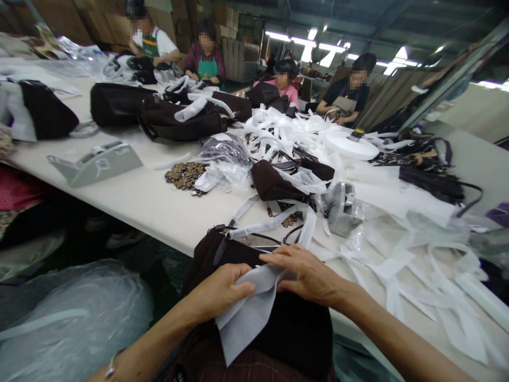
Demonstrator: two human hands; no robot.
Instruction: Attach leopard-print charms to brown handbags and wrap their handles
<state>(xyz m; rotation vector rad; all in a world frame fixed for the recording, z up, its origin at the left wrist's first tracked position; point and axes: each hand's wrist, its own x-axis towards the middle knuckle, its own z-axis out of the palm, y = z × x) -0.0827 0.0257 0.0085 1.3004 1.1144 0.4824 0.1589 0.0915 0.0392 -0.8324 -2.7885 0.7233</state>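
A dark brown handbag (306, 323) rests against my body at the table's front edge, its zipper top facing up. White wrapping (274, 216) covers part of its strap. Over the bag's front hangs a sheet of white tissue paper (246, 323). My left hand (228, 289) pinches the paper's upper left side between thumb and fingers. My right hand (304, 273) is at the paper's upper right edge, fingers bent, with the thumb beneath and the fingertips near the zipper. Part of the paper's top is hidden under the right hand.
On the white table (159, 212) stand two tape dispensers, one grey (97, 164) and one nearer (345, 209). White strips (397, 281), brown bags (178, 116) and patterned tags (185, 178) lie around. A clear plastic bag (79, 323) sits lower left. Several co-workers sit across.
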